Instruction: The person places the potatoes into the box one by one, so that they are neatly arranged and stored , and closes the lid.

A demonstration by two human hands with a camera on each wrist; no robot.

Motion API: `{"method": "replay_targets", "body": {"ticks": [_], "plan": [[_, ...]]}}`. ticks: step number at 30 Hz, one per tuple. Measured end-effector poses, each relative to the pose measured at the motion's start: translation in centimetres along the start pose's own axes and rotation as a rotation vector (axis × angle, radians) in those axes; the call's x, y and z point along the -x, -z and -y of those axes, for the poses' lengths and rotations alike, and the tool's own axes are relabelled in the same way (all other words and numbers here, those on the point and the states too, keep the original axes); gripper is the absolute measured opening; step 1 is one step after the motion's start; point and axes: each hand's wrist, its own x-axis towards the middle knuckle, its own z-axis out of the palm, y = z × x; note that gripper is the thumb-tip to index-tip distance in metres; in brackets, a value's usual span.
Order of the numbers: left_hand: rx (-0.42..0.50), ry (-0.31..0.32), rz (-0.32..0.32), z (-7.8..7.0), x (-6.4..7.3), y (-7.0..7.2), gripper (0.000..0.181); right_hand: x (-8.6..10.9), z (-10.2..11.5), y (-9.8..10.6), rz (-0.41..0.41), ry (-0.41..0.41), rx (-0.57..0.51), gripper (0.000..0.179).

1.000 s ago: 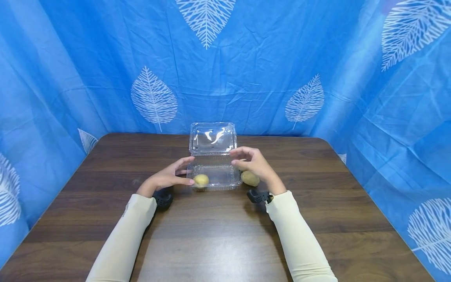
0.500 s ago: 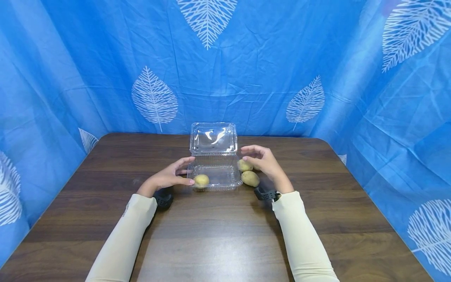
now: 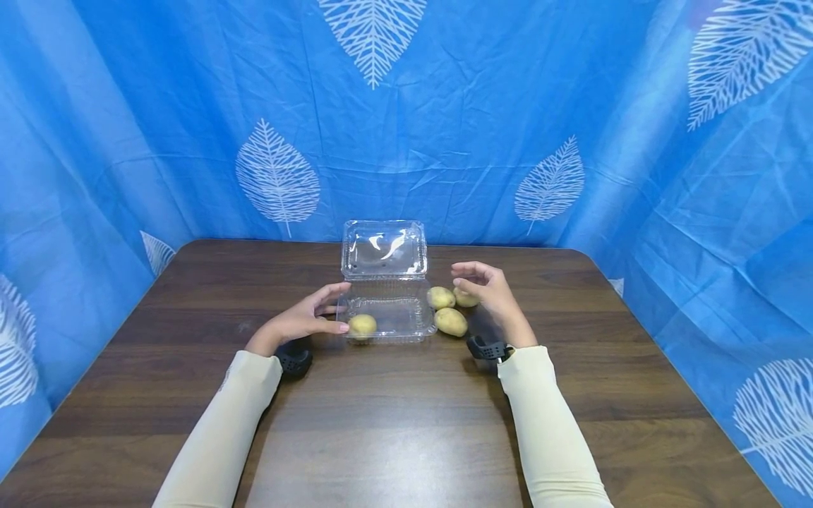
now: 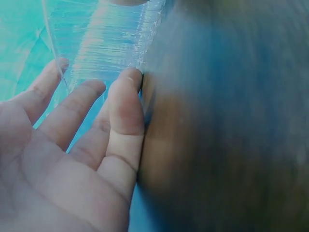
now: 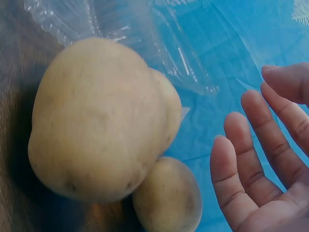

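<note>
A clear plastic clamshell box [image 3: 400, 319] sits on the table with its lid [image 3: 384, 250] standing up at the back. My left hand [image 3: 305, 314] is at the box's left end, its nearly straight fingers [image 4: 126, 106] touching the clear wall. Inside the box, at the front left corner, lies one potato [image 3: 363, 326]. Three more potatoes are bunched beside the right end: one nearest the box [image 3: 441, 298], one in front [image 3: 452, 322] and one partly behind my thumb [image 3: 467, 299]. My right hand [image 3: 492, 296] hovers over this last one, its fingers spread around nothing in the right wrist view.
The dark wooden table [image 3: 394, 423] reaches back to a blue curtain [image 3: 406, 155] with white leaf prints. Black wrist straps sit below both hands, and pale sleeves cover the forearms.
My right hand has moved to the right, from over the box's right end to beyond it, uncovering the potatoes there. The left hand, the box and the potato inside stay in place.
</note>
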Motion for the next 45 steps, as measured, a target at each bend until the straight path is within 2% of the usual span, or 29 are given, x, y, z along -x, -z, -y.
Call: {"method": "replay_targets", "body": {"ticks": [10, 17, 24, 34, 45], "plan": [[0.044, -0.007, 0.008, 0.4, -0.1, 0.0, 0.098, 0.0, -0.7, 0.8, -0.053, -0.010, -0.047, 0.036], [0.047, 0.000, 0.008, 0.3, -0.1, -0.1, 0.098, 0.1, -1.4, 1.1, -0.093, 0.020, 0.080, 0.035], [0.047, -0.003, 0.011, 0.2, 0.0, -0.2, 0.098, 0.4, -1.9, 1.6, -0.110, -0.007, 0.187, 0.039], [0.042, 0.003, 0.011, 0.2, -0.1, -0.1, 0.099, 0.2, -3.3, 2.0, -0.125, -0.090, 0.158, 0.046], [0.050, 0.001, 0.010, 0.3, -0.1, 0.0, 0.099, 0.3, -4.4, 2.3, -0.065, -0.133, 0.118, 0.053]]}}
